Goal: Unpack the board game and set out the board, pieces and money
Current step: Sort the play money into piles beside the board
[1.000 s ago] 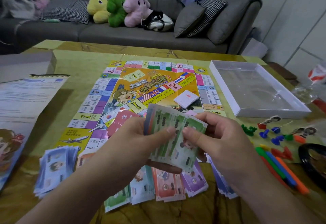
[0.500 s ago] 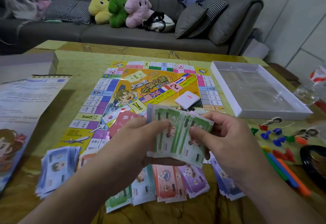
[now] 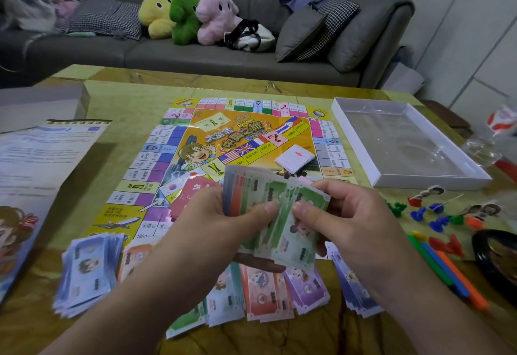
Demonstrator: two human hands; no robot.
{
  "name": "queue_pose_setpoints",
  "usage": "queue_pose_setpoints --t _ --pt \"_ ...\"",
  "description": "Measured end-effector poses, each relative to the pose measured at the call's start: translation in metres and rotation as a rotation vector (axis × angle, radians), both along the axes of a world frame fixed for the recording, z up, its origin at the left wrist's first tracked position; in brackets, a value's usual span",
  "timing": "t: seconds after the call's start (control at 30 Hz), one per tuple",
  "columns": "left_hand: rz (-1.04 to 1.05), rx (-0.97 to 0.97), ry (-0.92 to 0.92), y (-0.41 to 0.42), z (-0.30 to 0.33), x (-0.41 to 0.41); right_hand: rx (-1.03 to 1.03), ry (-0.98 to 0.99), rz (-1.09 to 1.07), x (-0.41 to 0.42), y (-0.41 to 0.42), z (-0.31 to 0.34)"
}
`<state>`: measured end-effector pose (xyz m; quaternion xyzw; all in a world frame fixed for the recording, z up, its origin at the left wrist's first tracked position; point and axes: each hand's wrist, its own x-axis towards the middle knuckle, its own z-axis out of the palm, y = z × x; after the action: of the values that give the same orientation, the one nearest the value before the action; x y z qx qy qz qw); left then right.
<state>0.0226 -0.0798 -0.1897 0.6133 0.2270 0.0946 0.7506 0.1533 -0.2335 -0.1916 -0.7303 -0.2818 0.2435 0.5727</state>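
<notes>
Green banknotes (image 3: 282,215) fanning out between both hands, held up over the near edge of the game board (image 3: 240,159). Left hand (image 3: 221,223) gripping the wad from below, thumb lying across the top note, fingers curled under. Right hand (image 3: 352,220) pinching the right side of the same fan, thumb on the face of a note, fingers curled behind. Lying flat in the middle of the yellowish tabletop (image 3: 126,97), that board, with a small white card deck (image 3: 295,157) sitting on its right half and a red card deck (image 3: 193,195) just beyond the left hand. Spreading along the near edge: blue notes (image 3: 86,270) at the left, then red notes (image 3: 265,296) and purple notes (image 3: 307,290) under the hands, more bluish ones at the right. Sitting open at the far right, touching nothing on the board, a white box tray (image 3: 355,142). Scattering just in front of it, coloured playing pieces (image 3: 436,215), with coloured plastic sticks (image 3: 442,268) lying nearer. Resting at the left edge, a printed sheet (image 3: 36,164). Lining up on the grey sofa (image 3: 195,55) behind, three plush toys (image 3: 184,13).
</notes>
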Motion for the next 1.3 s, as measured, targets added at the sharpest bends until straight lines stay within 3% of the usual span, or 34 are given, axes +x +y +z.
queue_pose_setpoints --t 0.13,0.23,0.47,0.6,0.73,1.03,1.3 --pt "-0.017 0.051 0.021 -0.001 -0.003 0.001 0.001 0.033 0.02 -0.002 0.0 0.0" --pt "-0.001 -0.04 0.02 -0.001 -0.002 0.001 -0.002 0.061 0.002 -0.001 0.0 0.003" --pt "0.002 0.088 0.029 -0.002 -0.005 0.001 0.008 0.059 0.03 -0.001 -0.001 0.003" --pt "-0.001 0.003 0.025 -0.004 -0.001 0.001 0.011 0.058 0.002 0.002 -0.002 0.003" --pt "0.04 0.09 0.02 -0.002 -0.003 0.0 0.025 0.062 0.015 0.002 -0.002 0.001" --pt "0.154 0.093 0.002 0.001 -0.001 0.002 -0.014 -0.017 -0.046 0.011 -0.006 0.002" --pt "0.132 0.125 0.029 -0.004 -0.005 0.003 0.004 -0.046 0.0 -0.002 0.006 -0.009"
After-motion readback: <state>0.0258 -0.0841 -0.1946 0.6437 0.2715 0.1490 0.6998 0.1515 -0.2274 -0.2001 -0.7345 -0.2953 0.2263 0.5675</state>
